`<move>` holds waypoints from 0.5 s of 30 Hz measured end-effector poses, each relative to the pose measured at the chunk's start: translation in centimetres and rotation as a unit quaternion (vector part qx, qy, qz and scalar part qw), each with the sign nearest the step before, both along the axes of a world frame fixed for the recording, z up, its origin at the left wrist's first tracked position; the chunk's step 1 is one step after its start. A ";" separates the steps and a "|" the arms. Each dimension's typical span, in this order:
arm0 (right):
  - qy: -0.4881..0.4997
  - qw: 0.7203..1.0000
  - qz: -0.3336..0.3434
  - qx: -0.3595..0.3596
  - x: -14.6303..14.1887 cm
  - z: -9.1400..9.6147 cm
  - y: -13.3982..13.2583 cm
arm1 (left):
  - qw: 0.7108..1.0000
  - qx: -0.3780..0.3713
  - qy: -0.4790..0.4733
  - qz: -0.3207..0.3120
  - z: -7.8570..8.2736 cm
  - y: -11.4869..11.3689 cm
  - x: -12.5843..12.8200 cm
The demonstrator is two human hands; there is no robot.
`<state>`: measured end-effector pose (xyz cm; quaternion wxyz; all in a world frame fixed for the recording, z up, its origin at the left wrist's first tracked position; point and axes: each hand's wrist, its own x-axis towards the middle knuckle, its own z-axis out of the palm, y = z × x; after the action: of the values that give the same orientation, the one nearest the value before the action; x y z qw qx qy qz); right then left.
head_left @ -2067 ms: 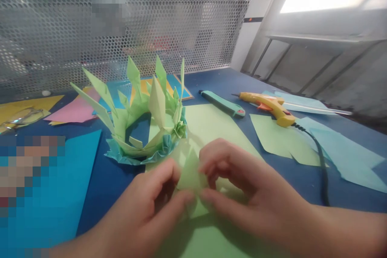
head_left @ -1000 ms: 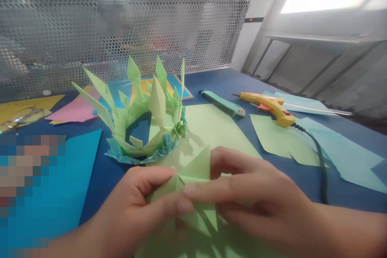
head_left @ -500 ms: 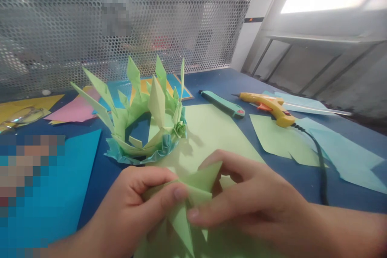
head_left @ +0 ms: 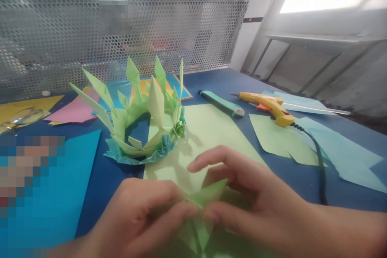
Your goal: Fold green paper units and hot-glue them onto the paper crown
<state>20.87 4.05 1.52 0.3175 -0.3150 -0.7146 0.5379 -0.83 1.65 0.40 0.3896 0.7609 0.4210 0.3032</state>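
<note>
While the blue table (head_left: 229, 84) lies crowded with loose paper, most of what could go wrong comes from how close things sit to the work. The big green sheet (head_left: 208, 129) lies flat under both wrists and runs up to the paper crown (head_left: 142, 129), so a dragged forearm could slide the sheet and nudge the crown. The crown stands just beyond the hands, and its thin upright spikes look easy to bend or knock over with a quick reach. The yellow glue gun (head_left: 269, 105) lies to the right, well apart from the hands; its black cord (head_left: 320, 161) runs down toward the right forearm, so a snagged arm could tug the gun across the scraps; whether its tip is hot cannot be told. The teal cutter (head_left: 222, 104) lies between crown and gun, its blade too small to judge. The left hand (head_left: 136, 217) is curled, thumb and fingers pinched on the folded green piece (head_left: 207, 201); the right hand (head_left: 256, 201) presses it with the thumb, forefinger raised clear. The piece sits low in the middle, between the two hands and just above the sheet; too hard a pinch could crush its points, and an uneven pull could tear a crease or let the folds spring open.
</note>
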 end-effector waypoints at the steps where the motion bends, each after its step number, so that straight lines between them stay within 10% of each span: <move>1: -0.005 1.000 -0.005 0.008 0.0 0.0 0.1 | 1.000 -0.001 0.008 -0.005 0.0 0.1 -0.1; 15: -0.058 0.998 -0.009 0.012 0.0 -0.6 0.2 | 0.997 -0.005 0.073 0.008 -0.1 -0.4 -0.1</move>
<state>20.91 4.24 0.95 0.2840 -0.3480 -0.7353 0.5076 -0.92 1.29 0.33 0.3589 0.7759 0.4558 0.2477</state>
